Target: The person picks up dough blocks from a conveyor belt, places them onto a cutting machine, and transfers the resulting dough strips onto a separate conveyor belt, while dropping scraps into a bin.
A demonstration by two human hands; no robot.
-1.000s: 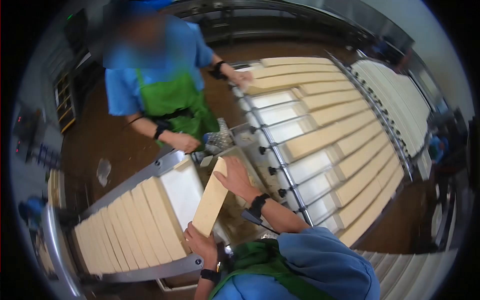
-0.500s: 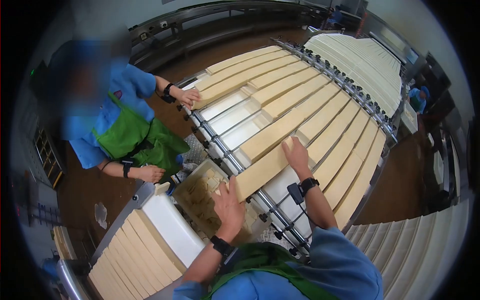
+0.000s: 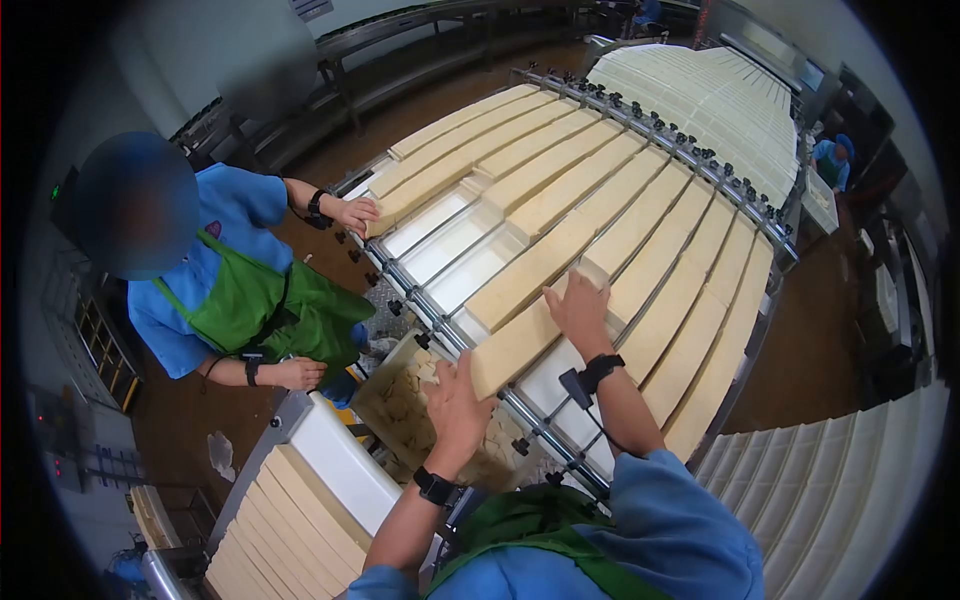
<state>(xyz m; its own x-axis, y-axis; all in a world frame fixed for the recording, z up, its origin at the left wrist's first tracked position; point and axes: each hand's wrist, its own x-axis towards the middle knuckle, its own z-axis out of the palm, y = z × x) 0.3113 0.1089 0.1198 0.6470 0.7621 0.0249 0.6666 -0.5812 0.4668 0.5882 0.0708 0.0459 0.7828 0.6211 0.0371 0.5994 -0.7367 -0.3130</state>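
A pale yellow slab (image 3: 515, 350) lies across the front rail of the slatted table, its near end jutting past the rail. My left hand (image 3: 460, 412) grips that near end, fingers along one side and thumb at the other. Farther along, my right hand (image 3: 583, 312) is closed over the same slab near its far end, hiding that end. A longer slab (image 3: 545, 262) lies alongside on the left. To the right, another slab (image 3: 645, 270) runs up the table.
A co-worker's hand (image 3: 357, 214) touches a slab at the left rail. Below stands a bin (image 3: 385, 400) of broken pieces. Slabs stand in a row (image 3: 290, 525) at lower left. The metal rail (image 3: 535, 418) has black knobs. White ridged trays (image 3: 800, 500) are at right.
My right hand has shifted slightly left and toward my left hand along the slab. The whole view has turned a little; the co-worker's hands stay in place.
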